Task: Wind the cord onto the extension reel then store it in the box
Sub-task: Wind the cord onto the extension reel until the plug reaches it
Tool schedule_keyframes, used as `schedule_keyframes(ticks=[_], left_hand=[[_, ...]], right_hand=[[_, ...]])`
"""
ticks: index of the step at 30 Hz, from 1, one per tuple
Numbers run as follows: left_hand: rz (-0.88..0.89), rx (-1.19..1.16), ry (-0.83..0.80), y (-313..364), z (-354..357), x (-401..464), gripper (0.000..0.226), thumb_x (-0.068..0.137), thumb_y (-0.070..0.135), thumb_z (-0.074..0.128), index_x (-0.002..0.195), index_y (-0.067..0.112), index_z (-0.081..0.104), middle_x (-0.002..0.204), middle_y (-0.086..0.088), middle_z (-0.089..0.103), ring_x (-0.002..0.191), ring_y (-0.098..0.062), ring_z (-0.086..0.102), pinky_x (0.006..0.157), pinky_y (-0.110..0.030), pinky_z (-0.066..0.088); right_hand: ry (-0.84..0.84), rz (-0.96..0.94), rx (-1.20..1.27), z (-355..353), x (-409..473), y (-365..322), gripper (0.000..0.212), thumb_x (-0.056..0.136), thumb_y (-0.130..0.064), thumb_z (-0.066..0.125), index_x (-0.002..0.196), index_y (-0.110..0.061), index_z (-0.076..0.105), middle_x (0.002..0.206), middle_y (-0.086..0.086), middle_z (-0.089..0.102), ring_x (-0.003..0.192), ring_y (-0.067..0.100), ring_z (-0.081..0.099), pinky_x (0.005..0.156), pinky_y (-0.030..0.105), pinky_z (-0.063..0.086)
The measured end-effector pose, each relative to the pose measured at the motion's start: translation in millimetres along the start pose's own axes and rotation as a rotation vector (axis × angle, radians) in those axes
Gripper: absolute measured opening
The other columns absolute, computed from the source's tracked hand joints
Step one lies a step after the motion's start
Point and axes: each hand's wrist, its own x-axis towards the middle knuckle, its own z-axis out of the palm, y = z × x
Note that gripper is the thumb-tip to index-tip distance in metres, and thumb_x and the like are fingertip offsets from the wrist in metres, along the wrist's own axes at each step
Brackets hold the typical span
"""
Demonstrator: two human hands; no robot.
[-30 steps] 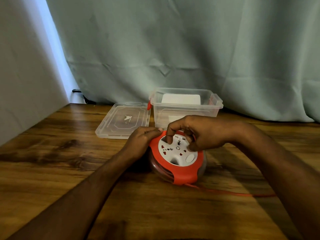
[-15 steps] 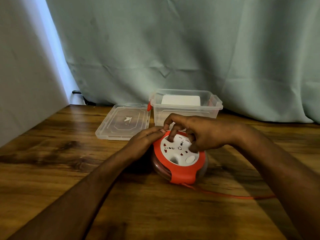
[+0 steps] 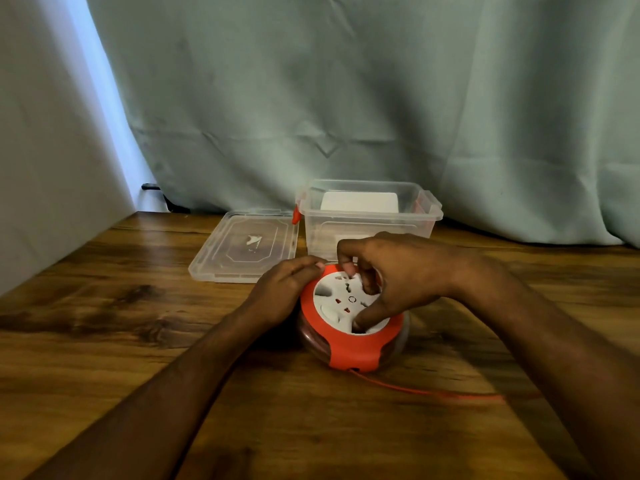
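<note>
The extension reel [image 3: 351,322] sits on the wooden surface [image 3: 104,341], just in front of the open clear box [image 3: 370,216]. The left hand [image 3: 280,292] is cupped against the reel's left side, bracing it. The right hand [image 3: 398,275] grips the white socket hub from above, fingers pressed into its recesses. The red cord [image 3: 433,391] trails right across the surface. The lid [image 3: 246,245] lies flat left of the box.

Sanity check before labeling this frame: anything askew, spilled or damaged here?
Nothing damaged or spilled. The red cord trails unwound from the round red-and-white extension reel across the wooden table. The clear plastic box stands open, its clear lid flat beside it.
</note>
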Motion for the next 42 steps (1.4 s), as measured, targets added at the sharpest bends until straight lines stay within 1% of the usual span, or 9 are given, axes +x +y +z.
schedule_keyframes(ticks=[7, 11, 14, 17, 20, 23, 27, 33, 42], left_hand=[[0.028, 0.025, -0.048, -3.2, -1.0, 1.6, 0.041, 0.092, 0.055, 0.047, 0.113, 0.033, 0.075, 0.111, 0.005, 0.079, 0.105, -0.019, 0.074, 0.102, -0.055, 0.053], [0.018, -0.005, -0.044, -2.9, -2.4, 2.0, 0.041, 0.093, 0.051, 0.048, 0.116, 0.030, 0.075, 0.112, 0.003, 0.079, 0.105, -0.021, 0.075, 0.102, -0.056, 0.054], [0.025, -0.020, -0.052, -1.8, -2.8, 1.5, 0.038, 0.094, 0.048, 0.048, 0.115, 0.031, 0.076, 0.112, 0.002, 0.080, 0.105, -0.022, 0.076, 0.101, -0.057, 0.055], [0.016, -0.030, -0.056, -1.6, -2.6, 2.0, 0.035, 0.094, 0.047, 0.048, 0.109, 0.033, 0.077, 0.108, 0.001, 0.081, 0.101, -0.022, 0.077, 0.100, -0.057, 0.056], [0.014, -0.047, -0.057, -1.4, -2.7, 2.4, 0.032, 0.093, 0.047, 0.050, 0.104, 0.037, 0.078, 0.106, 0.001, 0.081, 0.102, -0.022, 0.076, 0.101, -0.058, 0.054], [0.010, -0.059, -0.057, -1.7, -2.3, 3.2, 0.031, 0.092, 0.046, 0.050, 0.104, 0.039, 0.078, 0.106, 0.001, 0.081, 0.102, -0.022, 0.076, 0.102, -0.058, 0.054], [0.004, -0.068, -0.057, -2.1, -1.3, 3.2, 0.035, 0.092, 0.045, 0.049, 0.108, 0.034, 0.079, 0.107, 0.001, 0.081, 0.102, -0.022, 0.077, 0.103, -0.057, 0.054], [-0.011, -0.084, -0.028, -3.1, -1.2, 2.5, 0.031, 0.103, 0.038, 0.051, 0.118, 0.029, 0.076, 0.109, 0.001, 0.081, 0.102, -0.020, 0.077, 0.104, -0.055, 0.054], [-0.039, -0.099, 0.029, -3.2, -1.3, 3.3, 0.027, 0.106, 0.032, 0.050, 0.114, 0.028, 0.076, 0.107, 0.000, 0.081, 0.099, -0.022, 0.077, 0.101, -0.053, 0.057]], right_hand=[[-0.009, 0.019, -0.032, 3.4, 3.6, -2.9, 0.040, 0.077, -0.064, 0.078, 0.082, -0.029, 0.061, 0.088, -0.018, 0.062, 0.081, 0.005, 0.064, 0.055, 0.017, 0.044], [0.077, -0.078, 0.160, -3.1, 3.9, 8.0, 0.020, 0.083, -0.031, 0.085, 0.086, -0.031, 0.066, 0.079, -0.011, 0.070, 0.066, 0.002, 0.062, 0.059, 0.027, 0.052], [0.022, -0.125, 0.259, -4.8, 2.0, 10.0, 0.046, 0.082, -0.001, 0.079, 0.113, -0.033, 0.067, 0.093, -0.029, 0.067, 0.069, -0.002, 0.062, 0.057, 0.022, 0.054], [-0.035, -0.136, 0.245, -0.5, 3.2, 11.0, 0.060, 0.082, 0.007, 0.077, 0.123, -0.035, 0.062, 0.091, -0.042, 0.062, 0.072, 0.019, 0.066, 0.057, 0.028, 0.056], [-0.046, -0.158, 0.315, 0.6, 6.1, 15.4, 0.064, 0.077, 0.009, 0.079, 0.122, -0.034, 0.061, 0.115, -0.025, 0.067, 0.065, 0.017, 0.062, 0.058, 0.037, 0.059], [-0.086, -0.129, 0.259, 1.3, 5.8, 16.1, 0.070, 0.079, 0.005, 0.080, 0.130, -0.036, 0.057, 0.108, -0.025, 0.064, 0.067, -0.008, 0.059, 0.055, 0.015, 0.051], [-0.098, -0.064, 0.212, 3.9, 5.9, 12.9, 0.071, 0.080, 0.001, 0.080, 0.130, -0.041, 0.051, 0.107, -0.029, 0.062, 0.067, -0.019, 0.056, 0.053, 0.014, 0.049], [-0.072, -0.021, 0.184, 0.4, 0.5, 8.4, 0.088, 0.068, -0.022, 0.094, 0.126, -0.047, 0.032, 0.112, -0.017, 0.065, 0.088, 0.004, 0.066, 0.068, 0.032, 0.063], [0.017, 0.017, 0.031, 2.8, 1.5, 1.4, 0.068, 0.069, -0.063, 0.085, 0.116, -0.037, 0.043, 0.081, -0.019, 0.056, 0.083, 0.002, 0.060, 0.060, 0.020, 0.046]])
